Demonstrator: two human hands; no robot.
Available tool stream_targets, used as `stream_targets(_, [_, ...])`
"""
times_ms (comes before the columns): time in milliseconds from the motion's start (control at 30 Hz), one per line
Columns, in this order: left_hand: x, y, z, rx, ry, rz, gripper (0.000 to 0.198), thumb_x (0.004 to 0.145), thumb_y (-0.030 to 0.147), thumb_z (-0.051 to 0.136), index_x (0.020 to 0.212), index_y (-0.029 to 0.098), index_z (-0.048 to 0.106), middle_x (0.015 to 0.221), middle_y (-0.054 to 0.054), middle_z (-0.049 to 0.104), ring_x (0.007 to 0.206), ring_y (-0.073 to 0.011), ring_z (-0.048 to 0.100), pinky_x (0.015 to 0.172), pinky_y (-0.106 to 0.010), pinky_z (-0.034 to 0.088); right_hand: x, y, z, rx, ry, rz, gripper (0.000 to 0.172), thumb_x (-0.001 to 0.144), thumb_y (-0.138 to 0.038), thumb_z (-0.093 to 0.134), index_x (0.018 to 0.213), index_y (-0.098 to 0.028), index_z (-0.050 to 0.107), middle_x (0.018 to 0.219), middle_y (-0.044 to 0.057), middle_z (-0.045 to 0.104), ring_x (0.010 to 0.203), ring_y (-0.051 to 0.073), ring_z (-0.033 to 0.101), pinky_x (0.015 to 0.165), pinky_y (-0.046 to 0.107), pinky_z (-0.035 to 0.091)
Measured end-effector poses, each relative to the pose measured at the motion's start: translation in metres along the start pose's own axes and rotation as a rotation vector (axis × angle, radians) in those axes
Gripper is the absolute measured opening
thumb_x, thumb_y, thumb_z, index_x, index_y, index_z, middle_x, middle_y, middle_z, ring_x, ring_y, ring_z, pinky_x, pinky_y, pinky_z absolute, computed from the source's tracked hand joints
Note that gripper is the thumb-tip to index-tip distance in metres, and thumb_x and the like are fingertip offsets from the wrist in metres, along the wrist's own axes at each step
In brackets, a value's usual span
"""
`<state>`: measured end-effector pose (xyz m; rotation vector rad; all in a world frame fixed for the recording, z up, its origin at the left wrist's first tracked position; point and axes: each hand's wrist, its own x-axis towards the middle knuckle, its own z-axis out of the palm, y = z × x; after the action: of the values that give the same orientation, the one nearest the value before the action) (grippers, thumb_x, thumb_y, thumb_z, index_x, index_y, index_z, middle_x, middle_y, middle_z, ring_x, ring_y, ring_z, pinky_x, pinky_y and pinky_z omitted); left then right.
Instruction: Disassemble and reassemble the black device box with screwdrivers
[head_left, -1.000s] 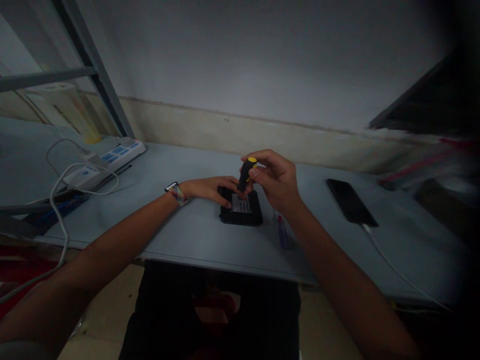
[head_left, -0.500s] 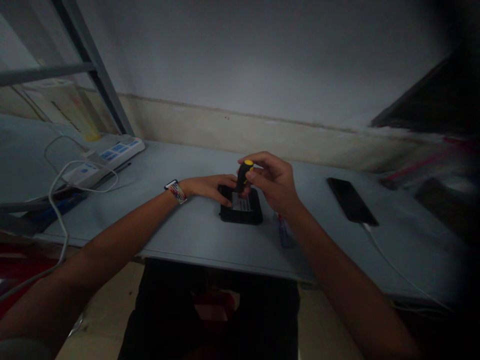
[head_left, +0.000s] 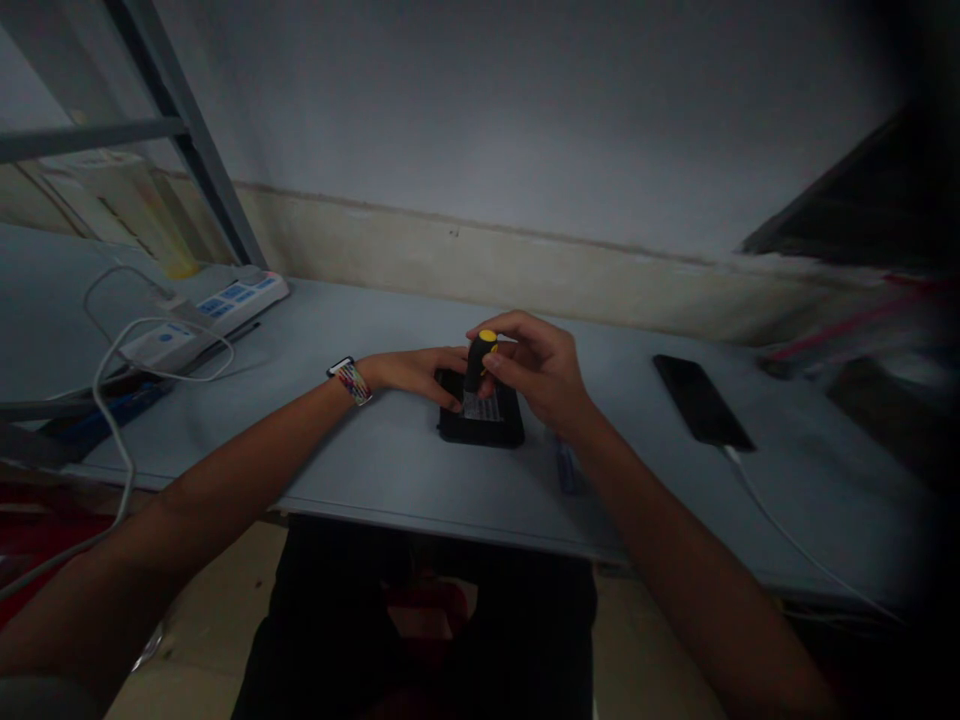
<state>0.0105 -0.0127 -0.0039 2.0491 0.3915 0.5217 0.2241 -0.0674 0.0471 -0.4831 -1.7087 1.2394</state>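
A flat black box [head_left: 484, 432] with a printed label on its top lies on the grey-blue table. My left hand [head_left: 414, 372] grips its left side, with the thumb near the label and the fingers along the far edge. Pinched in my right hand [head_left: 546, 372] is a screwdriver [head_left: 478, 362] with a stubby black and yellow handle. It stands nearly upright over the box, leaning slightly. Its tip is hidden, so I cannot tell exactly where it touches. A slim bluish item [head_left: 566, 468] lies partly under my right wrist.
On the right, a black phone [head_left: 701, 402] lies with a white cable plugged in. A white power strip [head_left: 206, 325] with cables sits at the left, near a clear plastic jug [head_left: 142, 215] and a metal frame post [head_left: 214, 185]. The wall rises behind the table.
My right hand and the screwdriver have moved slightly left and down, and the handle is more upright. My left hand stays on the box.
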Motion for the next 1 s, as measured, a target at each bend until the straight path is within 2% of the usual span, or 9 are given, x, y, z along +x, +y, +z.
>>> stream_targets(133, [-0.001, -0.002, -0.001, 0.026, -0.003, -0.013, 0.043, 0.076, 0.042, 0.087, 0.114, 0.021, 0.082, 0.129, -0.011, 0.073, 0.132, -0.0336, 0.063, 0.124, -0.050, 0.044, 0.000, -0.005, 0.001, 0.052, -0.012, 0.014, 0.038, 0.078, -0.031, 0.098, 0.097, -0.022, 0.066, 0.095, -0.001, 0.076, 0.053, 0.007, 0.065, 0.046, 0.018, 0.056])
stream_targets(267, [-0.003, -0.005, -0.001, 0.018, 0.005, -0.042, 0.053, 0.076, 0.040, 0.089, 0.124, 0.023, 0.079, 0.133, -0.010, 0.073, 0.132, -0.0314, 0.064, 0.123, -0.050, 0.046, -0.001, -0.007, 0.000, 0.085, -0.029, 0.086, 0.046, 0.078, -0.031, 0.098, 0.098, -0.025, 0.056, 0.092, -0.003, 0.078, 0.048, 0.006, 0.060, 0.040, 0.017, 0.049])
stream_targets(400, [-0.003, -0.003, 0.000, 0.000, -0.013, -0.042, 0.054, 0.078, 0.042, 0.088, 0.128, 0.022, 0.077, 0.135, -0.011, 0.074, 0.129, -0.0303, 0.065, 0.122, -0.049, 0.048, -0.004, -0.006, -0.003, 0.126, -0.079, 0.088, 0.043, 0.086, -0.036, 0.091, 0.122, -0.026, 0.069, 0.094, 0.000, 0.079, 0.053, 0.008, 0.063, 0.041, 0.017, 0.047])
stream_targets(500, [-0.002, 0.001, 0.000, 0.004, -0.051, -0.050, 0.049, 0.082, 0.043, 0.086, 0.125, 0.021, 0.080, 0.130, -0.011, 0.075, 0.126, -0.0305, 0.067, 0.122, -0.050, 0.046, -0.006, -0.004, -0.006, 0.179, -0.122, 0.064, 0.026, 0.098, -0.040, 0.078, 0.119, -0.025, 0.080, 0.099, 0.003, 0.081, 0.052, 0.008, 0.063, 0.043, 0.019, 0.049])
stream_targets(567, [-0.002, 0.003, 0.000, 0.001, -0.060, -0.049, 0.047, 0.081, 0.044, 0.087, 0.122, 0.021, 0.081, 0.127, -0.011, 0.076, 0.125, -0.0308, 0.067, 0.123, -0.051, 0.045, -0.007, -0.003, -0.008, 0.198, -0.135, 0.059, 0.023, 0.102, -0.040, 0.073, 0.115, -0.024, 0.084, 0.102, 0.005, 0.083, 0.050, 0.008, 0.065, 0.044, 0.020, 0.051])
stream_targets(700, [-0.002, 0.002, 0.000, -0.006, -0.044, -0.040, 0.047, 0.080, 0.043, 0.088, 0.122, 0.022, 0.081, 0.128, -0.011, 0.076, 0.129, -0.0314, 0.065, 0.124, -0.050, 0.045, -0.007, -0.004, -0.007, 0.129, -0.062, 0.055, 0.023, 0.094, -0.040, 0.083, 0.109, -0.023, 0.085, 0.100, 0.005, 0.085, 0.048, 0.009, 0.064, 0.041, 0.021, 0.050])
stream_targets(867, [-0.003, -0.002, 0.002, 0.003, -0.004, -0.043, 0.053, 0.079, 0.041, 0.088, 0.128, 0.022, 0.078, 0.130, -0.010, 0.075, 0.129, -0.0308, 0.066, 0.123, -0.050, 0.045, -0.005, -0.014, 0.003, 0.142, 0.042, 0.095, 0.027, 0.084, -0.034, 0.094, 0.089, -0.021, 0.070, 0.089, 0.000, 0.084, 0.032, 0.002, 0.042, 0.029, 0.016, 0.031])
stream_targets(933, [-0.003, -0.001, 0.002, 0.006, -0.004, -0.048, 0.053, 0.078, 0.041, 0.088, 0.127, 0.022, 0.079, 0.129, -0.010, 0.075, 0.129, -0.0310, 0.065, 0.123, -0.050, 0.045, -0.005, -0.016, 0.006, 0.173, 0.044, 0.105, 0.030, 0.081, -0.034, 0.096, 0.092, -0.022, 0.069, 0.086, -0.002, 0.083, 0.032, 0.003, 0.045, 0.029, 0.016, 0.034])
stream_targets(1000, [-0.003, 0.001, 0.002, 0.008, 0.000, -0.043, 0.050, 0.078, 0.041, 0.088, 0.124, 0.023, 0.080, 0.129, -0.009, 0.075, 0.131, -0.0314, 0.064, 0.125, -0.050, 0.043, -0.004, -0.015, 0.006, 0.182, 0.015, 0.111, 0.028, 0.086, -0.040, 0.092, 0.103, -0.024, 0.076, 0.090, 0.000, 0.083, 0.035, 0.005, 0.053, 0.030, 0.018, 0.040])
